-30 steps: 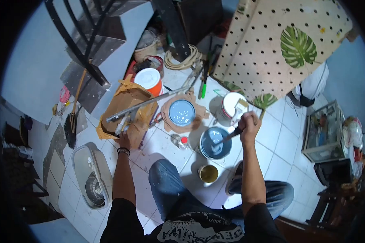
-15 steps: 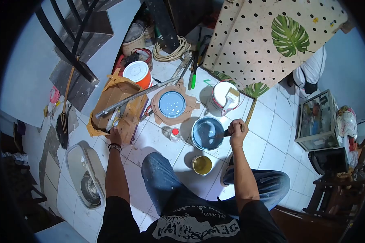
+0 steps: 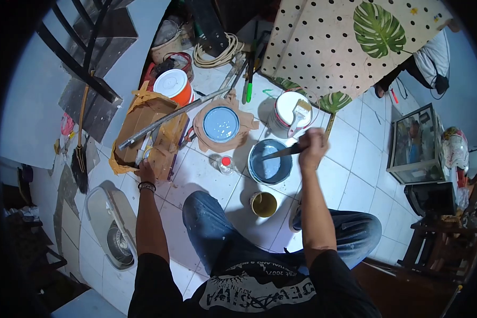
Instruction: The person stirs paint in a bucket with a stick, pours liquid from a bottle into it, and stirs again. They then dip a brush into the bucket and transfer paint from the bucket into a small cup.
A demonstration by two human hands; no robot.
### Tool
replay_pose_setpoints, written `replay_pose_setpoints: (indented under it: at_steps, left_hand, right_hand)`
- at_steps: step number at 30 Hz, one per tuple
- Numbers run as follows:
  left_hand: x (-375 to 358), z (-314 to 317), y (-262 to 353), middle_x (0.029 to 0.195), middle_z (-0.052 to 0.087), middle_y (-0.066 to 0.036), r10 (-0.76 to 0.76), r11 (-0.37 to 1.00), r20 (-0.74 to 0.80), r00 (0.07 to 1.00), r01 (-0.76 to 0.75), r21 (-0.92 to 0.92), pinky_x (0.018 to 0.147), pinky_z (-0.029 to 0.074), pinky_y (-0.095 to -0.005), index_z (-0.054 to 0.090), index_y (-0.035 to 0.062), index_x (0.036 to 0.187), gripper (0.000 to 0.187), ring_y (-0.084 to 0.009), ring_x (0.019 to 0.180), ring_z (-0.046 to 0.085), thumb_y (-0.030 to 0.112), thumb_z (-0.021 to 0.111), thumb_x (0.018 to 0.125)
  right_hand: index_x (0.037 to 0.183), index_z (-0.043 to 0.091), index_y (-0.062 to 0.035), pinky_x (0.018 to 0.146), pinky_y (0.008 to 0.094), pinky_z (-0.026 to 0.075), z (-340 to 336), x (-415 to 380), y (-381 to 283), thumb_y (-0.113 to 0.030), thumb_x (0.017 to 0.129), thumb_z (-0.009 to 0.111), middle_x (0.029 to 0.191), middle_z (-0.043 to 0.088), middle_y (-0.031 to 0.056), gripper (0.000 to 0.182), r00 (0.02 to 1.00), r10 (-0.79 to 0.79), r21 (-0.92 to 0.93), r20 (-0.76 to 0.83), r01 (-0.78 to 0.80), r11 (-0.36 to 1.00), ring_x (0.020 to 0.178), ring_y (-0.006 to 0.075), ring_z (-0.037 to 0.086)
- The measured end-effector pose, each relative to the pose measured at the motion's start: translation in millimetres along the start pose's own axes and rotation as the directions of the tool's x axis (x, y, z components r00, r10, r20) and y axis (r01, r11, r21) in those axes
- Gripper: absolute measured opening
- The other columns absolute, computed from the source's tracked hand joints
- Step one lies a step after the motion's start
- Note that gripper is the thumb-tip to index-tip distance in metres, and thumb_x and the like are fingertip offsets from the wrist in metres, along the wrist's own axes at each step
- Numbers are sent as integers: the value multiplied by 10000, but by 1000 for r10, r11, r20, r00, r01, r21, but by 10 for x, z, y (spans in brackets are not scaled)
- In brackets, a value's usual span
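Observation:
My right hand (image 3: 314,149) is closed round the handle of a dark, flat stirring stick (image 3: 281,153). The stick slants down to the left, its far end in a bucket of blue-grey paint (image 3: 271,168). At the near corner of a long cardboard box (image 3: 161,159), my left hand (image 3: 146,170) has its fingers curled over the edge, partly hidden, beside a tape roll (image 3: 148,153). Left of the bucket stands a small red-capped jar (image 3: 226,165). A yellowish tin (image 3: 263,204) sits below the bucket, and a paintbrush (image 3: 298,117) lies across a white-lidded can (image 3: 286,108).
A blue-topped paint lid (image 3: 221,124) rests on brown paper. One metal pipe (image 3: 169,120) lies across the box. Behind are an orange bucket (image 3: 173,86), a coiled hose (image 3: 217,53) and a dotted table (image 3: 323,47). A grey tub (image 3: 103,212) is at left; another person (image 3: 432,58) stands at right.
My right hand has risen and moved slightly away from me, and the stick now lies more exposed over the bucket. My left hand stays at the box. The view has shifted slightly.

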State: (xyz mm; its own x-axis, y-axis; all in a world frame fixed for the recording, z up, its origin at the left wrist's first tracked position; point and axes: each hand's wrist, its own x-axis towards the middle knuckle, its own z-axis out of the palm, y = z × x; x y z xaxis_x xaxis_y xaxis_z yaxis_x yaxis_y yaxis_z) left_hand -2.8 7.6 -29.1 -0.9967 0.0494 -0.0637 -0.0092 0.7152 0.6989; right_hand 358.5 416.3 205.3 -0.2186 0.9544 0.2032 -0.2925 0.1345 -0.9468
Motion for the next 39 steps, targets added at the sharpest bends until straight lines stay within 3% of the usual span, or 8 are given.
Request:
replay_pose_setpoints:
  at_steps: [14, 18, 20, 24, 28, 32, 36, 39]
  left_hand:
    - [94, 40, -123, 1242, 426, -368, 100, 991, 25, 995, -102, 88, 1055, 290, -515, 503, 52, 1285, 542, -477, 1154, 438, 477, 334, 995]
    - [18, 50, -73, 1267, 436, -345, 21, 1000, -15, 1000, -21, 21, 1072, 240, -563, 494, 58, 1293, 525, -473, 1175, 422, 467, 354, 994]
    - [174, 176, -367, 1272, 469, -263, 201, 923, 48, 978, -205, 325, 1017, 275, -604, 483, 69, 1301, 436, -432, 1162, 448, 354, 355, 996]
    - [470, 539, -990, 1283, 526, -128, 313, 693, 45, 949, -261, 673, 979, 258, -664, 496, 95, 1266, 323, -316, 1242, 422, 195, 353, 994]
    - [-31, 69, -29, 1382, 267, -447, 11, 999, 39, 999, -13, 46, 1132, 114, -565, 415, 24, 1377, 528, -575, 1312, 226, 387, 376, 996]
    - [-127, -4, 143, 1381, 195, -485, 13, 999, 20, 1000, -14, 34, 1132, 158, -552, 436, 29, 1369, 497, -600, 1317, 184, 350, 416, 990]
    - [-42, 119, -90, 1390, 179, -481, 45, 997, 43, 998, -47, 57, 1127, 167, -568, 455, 47, 1358, 473, -607, 1316, 170, 341, 424, 988]
    - [190, 332, -443, 1394, 190, -472, 104, 988, 91, 990, -114, 108, 1126, 168, -576, 459, 49, 1355, 479, -603, 1319, 169, 355, 413, 989]
  right_hand:
    - [758, 600, -37, 460, 233, 377, 126, 310, 198, -134, 838, 574, 595, 544, 5, 129, 921, 194, -164, 338, -145, 976, 474, 87, 479]
    - [761, 602, -24, 473, 225, 364, 286, 224, -75, -154, 886, 558, 593, 537, 9, 186, 998, -64, -237, 21, 67, 969, 495, 81, 475]
    - [788, 607, -32, 500, 212, 365, -37, 80, 662, -124, 872, 571, 672, 546, -1, 130, 966, 63, -373, 251, 37, 927, 555, 78, 480]
    - [759, 584, -21, 440, 218, 283, 241, 210, -171, -90, 849, 584, 593, 484, -9, 114, 866, 277, -113, 416, -253, 961, 486, 56, 408]
    - [734, 543, -43, 437, 231, 309, 114, 59, 160, -149, 896, 570, 570, 459, -21, 196, 993, -44, -190, 108, 64, 980, 464, 68, 401]
    - [748, 560, -44, 424, 228, 310, 4, 160, 186, -128, 861, 561, 572, 468, -13, 140, 890, 279, -91, 360, -264, 960, 445, 75, 398]
    - [713, 550, -56, 415, 227, 314, 153, 107, -70, -134, 856, 562, 559, 460, -20, 163, 998, 15, 2, 68, -15, 1000, 432, 71, 391]
    - [704, 550, -53, 419, 228, 317, -171, -37, 682, -144, 860, 568, 545, 448, -22, 182, 949, 141, -160, 281, -99, 982, 439, 69, 395]
